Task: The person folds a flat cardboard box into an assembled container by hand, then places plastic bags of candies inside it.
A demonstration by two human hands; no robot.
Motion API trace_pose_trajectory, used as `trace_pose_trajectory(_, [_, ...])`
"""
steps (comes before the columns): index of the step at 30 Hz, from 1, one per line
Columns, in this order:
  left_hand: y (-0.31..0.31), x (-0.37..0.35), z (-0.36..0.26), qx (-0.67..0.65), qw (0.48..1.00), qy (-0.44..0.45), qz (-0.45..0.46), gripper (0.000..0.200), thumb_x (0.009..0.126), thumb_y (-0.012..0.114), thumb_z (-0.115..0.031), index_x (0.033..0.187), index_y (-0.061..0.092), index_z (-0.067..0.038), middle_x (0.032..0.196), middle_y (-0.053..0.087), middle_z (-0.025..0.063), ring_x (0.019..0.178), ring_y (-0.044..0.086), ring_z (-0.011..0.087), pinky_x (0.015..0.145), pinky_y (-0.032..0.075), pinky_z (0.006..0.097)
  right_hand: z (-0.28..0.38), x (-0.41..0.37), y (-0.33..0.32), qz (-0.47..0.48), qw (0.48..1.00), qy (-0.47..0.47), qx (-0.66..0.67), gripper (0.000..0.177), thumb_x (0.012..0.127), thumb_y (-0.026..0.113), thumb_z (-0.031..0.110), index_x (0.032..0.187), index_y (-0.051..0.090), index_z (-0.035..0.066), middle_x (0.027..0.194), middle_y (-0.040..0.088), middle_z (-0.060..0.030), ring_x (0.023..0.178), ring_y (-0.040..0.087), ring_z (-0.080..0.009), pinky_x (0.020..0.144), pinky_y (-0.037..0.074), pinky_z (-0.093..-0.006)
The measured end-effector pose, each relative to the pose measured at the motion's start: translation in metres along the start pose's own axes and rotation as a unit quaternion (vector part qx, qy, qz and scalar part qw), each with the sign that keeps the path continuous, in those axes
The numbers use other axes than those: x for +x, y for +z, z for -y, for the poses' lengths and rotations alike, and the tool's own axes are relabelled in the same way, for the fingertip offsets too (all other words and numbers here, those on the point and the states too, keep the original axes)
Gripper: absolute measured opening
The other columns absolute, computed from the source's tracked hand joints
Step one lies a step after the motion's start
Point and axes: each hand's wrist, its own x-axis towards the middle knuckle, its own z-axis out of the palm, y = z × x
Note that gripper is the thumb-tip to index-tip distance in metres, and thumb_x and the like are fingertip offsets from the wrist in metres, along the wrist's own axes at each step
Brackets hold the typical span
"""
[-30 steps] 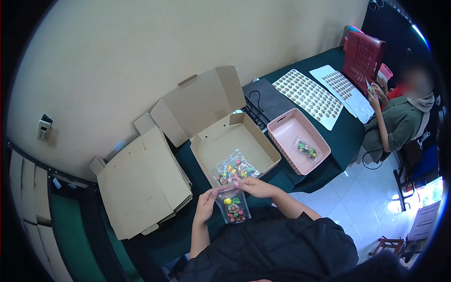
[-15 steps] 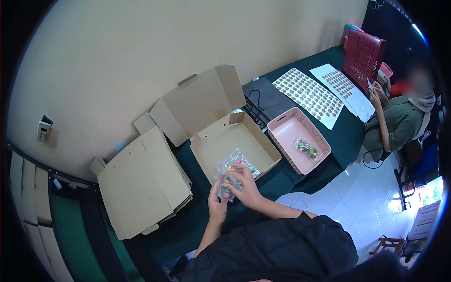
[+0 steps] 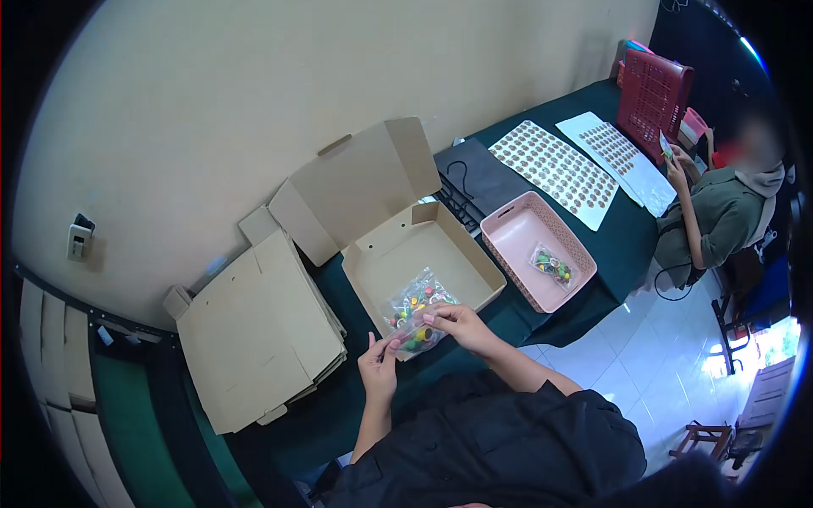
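Observation:
Between my two hands is a clear plastic bag (image 3: 417, 340) of small colourful pieces, held over the near edge of an open cardboard box (image 3: 385, 241). My left hand (image 3: 378, 366) grips the bag's left edge, thumb raised. My right hand (image 3: 461, 325) pinches its upper right side. Behind it, a second clear bag (image 3: 423, 292) with similar pieces lies inside the box, partly covered by the held bag. What the pieces are is too small to tell.
A pink basket (image 3: 508, 241) holding another bag (image 3: 552, 267) stands right of the box. Flattened cardboard boxes (image 3: 262, 339) are stacked on the left. Sticker sheets (image 3: 555, 173), black hangers (image 3: 457, 199) and a red basket (image 3: 656, 93) lie farther along. A co-worker (image 3: 720, 220) sits at right.
My hands have moved apart, and the held bag is now stretched flatter between them, showing more of its pieces. My right hand has shifted right, uncovering more of the bag in the box.

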Motion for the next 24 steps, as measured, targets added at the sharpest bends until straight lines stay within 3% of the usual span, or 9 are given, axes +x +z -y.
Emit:
trace_pose_trajectory(2, [-0.002,0.0,0.001,-0.017,1.0,0.014,0.001,0.022,0.087,0.056,-0.019,0.092,0.065,0.001,0.086,0.067,0.0077,0.083,0.061,0.0131,0.105,0.023,0.041,-0.004,0.002,-0.017,0.068,0.997,-0.006,-0.039,0.029,0.091,0.05,0.023,0.104,0.061,-0.001,0.103,0.06,-0.0074,0.093,0.054,-0.0159,0.086,0.039,-0.0268])
trace_pose_trajectory(5, [-0.007,0.0,-0.003,-0.138,0.99,-0.036,-0.004,0.026,0.089,0.055,-0.019,0.094,0.062,0.005,0.084,0.065,0.0075,0.079,0.058,0.0116,0.074,0.044,0.0244,-0.002,0.003,-0.036,0.14,0.99,0.028,0.0,0.033,0.093,0.045,0.025,0.108,0.059,0.0,0.106,0.059,-0.007,0.094,0.054,-0.014,0.087,0.04,-0.0269])
trace_pose_trajectory(10, [-0.004,-0.002,0.007,-0.24,0.97,-0.028,0.002,0.025,0.088,0.056,-0.021,0.09,0.063,0.003,0.084,0.065,0.0078,0.079,0.058,0.0118,0.076,0.044,0.0253,-0.047,0.005,-0.041,0.222,0.961,0.166,-0.017,0.043,0.091,0.047,0.031,0.121,0.049,0.001,0.108,0.058,-0.008,0.096,0.054,-0.0116,0.082,0.045,-0.0264])
trace_pose_trajectory(12, [0.0,-0.001,0.008,-0.288,0.958,-0.014,0.001,0.026,0.087,0.057,-0.022,0.09,0.063,0.003,0.084,0.065,0.008,0.079,0.058,0.0121,0.077,0.044,0.0252,-0.043,-0.002,-0.021,0.39,0.88,0.218,0.158,0.054,0.086,0.055,0.029,0.127,0.04,-0.002,0.106,0.058,-0.0079,0.1,0.054,-0.0133,0.08,0.046,-0.0258])
trace_pose_trajectory(15, [0.0,0.001,0.013,-0.303,0.952,-0.048,0.004,0.028,0.086,0.058,-0.026,0.084,0.064,0.002,0.083,0.065,0.0082,0.08,0.059,0.0136,0.079,0.044,0.0266,-0.041,-0.009,-0.002,0.411,0.855,0.206,0.24,0.058,0.084,0.059,0.027,0.129,0.036,-0.003,0.104,0.058,-0.0086,0.102,0.053,-0.0145,0.078,0.047,-0.0249])
trace_pose_trajectory(17, [-0.005,0.003,0.027,-0.273,0.96,-0.023,0.056,0.039,0.086,0.057,-0.031,0.109,0.056,0.001,0.092,0.064,0.0114,0.091,0.058,0.0185,0.087,0.042,0.031,-0.053,-0.005,-0.003,0.457,0.85,0.151,0.216,0.057,0.083,0.061,0.026,0.127,0.037,-0.001,0.1,0.058,-0.0091,0.097,0.056,-0.0163,0.074,0.048,-0.0229])
trace_pose_trajectory(18, [-0.001,0.003,0.018,-0.273,0.96,-0.025,0.055,0.039,0.086,0.057,-0.031,0.109,0.056,0.001,0.092,0.064,0.0114,0.091,0.058,0.0185,0.087,0.042,0.031,-0.052,-0.005,-0.006,0.457,0.849,0.152,0.218,0.057,0.083,0.061,0.026,0.127,0.037,-0.001,0.1,0.058,-0.0091,0.097,0.056,-0.0163,0.074,0.048,-0.0229])
trace_pose_trajectory(21, [0.005,0.014,0.0,-0.253,0.966,-0.055,0.012,0.07,0.091,0.045,-0.039,0.14,0.007,-0.008,0.133,0.036,0.0188,0.118,0.042,0.0246,0.101,0.03,0.0369,-0.035,0.006,-0.029,0.27,0.911,0.187,0.248,0.045,0.083,0.062,0.024,0.118,0.045,0.002,0.091,0.059,-0.0052,0.083,0.061,-0.0149,0.064,0.049,-0.0216])
trace_pose_trajectory(24, [0.006,0.016,0.026,-0.197,0.976,-0.094,0.007,0.062,0.093,0.042,-0.036,0.139,0.015,-0.006,0.135,0.032,0.0182,0.12,0.04,0.0239,0.101,0.031,0.0355,-0.027,0.037,-0.053,0.035,0.989,0.142,0.035,0.033,0.083,0.061,0.018,0.109,0.05,0.002,0.087,0.061,-0.0042,0.075,0.063,-0.0135,0.054,0.051,-0.0251])
